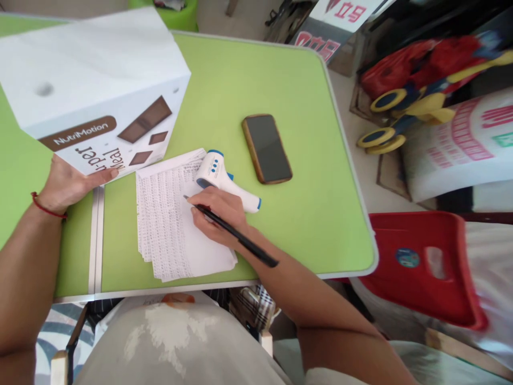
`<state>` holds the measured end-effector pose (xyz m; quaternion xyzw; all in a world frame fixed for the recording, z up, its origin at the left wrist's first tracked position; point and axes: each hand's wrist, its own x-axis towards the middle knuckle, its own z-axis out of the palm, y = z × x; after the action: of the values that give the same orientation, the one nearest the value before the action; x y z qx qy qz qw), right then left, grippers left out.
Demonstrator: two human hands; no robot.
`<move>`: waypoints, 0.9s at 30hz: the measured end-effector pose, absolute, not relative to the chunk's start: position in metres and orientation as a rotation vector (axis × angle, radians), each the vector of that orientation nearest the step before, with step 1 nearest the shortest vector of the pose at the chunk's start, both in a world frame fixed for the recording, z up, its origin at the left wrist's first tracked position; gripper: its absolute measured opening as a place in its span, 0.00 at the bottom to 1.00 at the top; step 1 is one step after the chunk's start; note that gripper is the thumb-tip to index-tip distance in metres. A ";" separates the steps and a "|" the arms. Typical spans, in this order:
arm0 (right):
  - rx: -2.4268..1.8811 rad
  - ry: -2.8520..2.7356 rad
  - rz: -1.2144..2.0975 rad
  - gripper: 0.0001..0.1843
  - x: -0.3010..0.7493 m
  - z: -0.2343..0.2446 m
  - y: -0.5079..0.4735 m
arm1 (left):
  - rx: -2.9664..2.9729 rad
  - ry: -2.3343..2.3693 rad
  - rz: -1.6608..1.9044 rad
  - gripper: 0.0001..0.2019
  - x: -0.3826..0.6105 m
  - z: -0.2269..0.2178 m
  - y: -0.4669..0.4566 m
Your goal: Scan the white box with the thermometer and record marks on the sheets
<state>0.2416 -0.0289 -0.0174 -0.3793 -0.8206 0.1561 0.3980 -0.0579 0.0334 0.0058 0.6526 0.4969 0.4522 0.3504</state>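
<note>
Pen (236, 235) gripped in right hand (216, 216), tip on paper stack (168, 224); left hand (66, 184) open at box corner (92, 166) (stack near table edge (160, 290)).

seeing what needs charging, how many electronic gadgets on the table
2: a smartphone lying screen up, and an infrared thermometer resting on the papers, just behind the right hand. More could be hidden behind the NutriMotion box.

Right fingers (210, 206): smooth black plastic pen (236, 235), matt white paper sheets (164, 224) beneath, glossy white plastic thermometer (216, 176) just beyond; left fingers (100, 179): smooth white cardboard box (96, 69).
</note>
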 end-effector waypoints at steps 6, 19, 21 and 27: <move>-0.879 -2.507 0.159 0.13 0.252 -0.017 -0.023 | 1.700 1.250 1.196 0.30 -0.057 0.008 0.030; -1.714 -2.180 0.108 0.23 0.277 -0.029 -0.004 | 1.489 1.213 1.348 0.23 -0.055 0.002 0.021; -1.717 -2.135 0.230 0.20 0.280 -0.029 -0.002 | 1.414 1.160 1.320 0.21 -0.048 0.004 0.016; -1.384 -1.751 0.707 0.17 0.266 0.012 -0.018 | 1.248 1.087 1.209 0.25 -0.030 0.006 0.006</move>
<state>0.2656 -0.0179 0.0117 -0.5445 -0.6888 0.2782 0.3896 -0.0298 0.0056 0.0060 0.5204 0.4532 0.5040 0.5194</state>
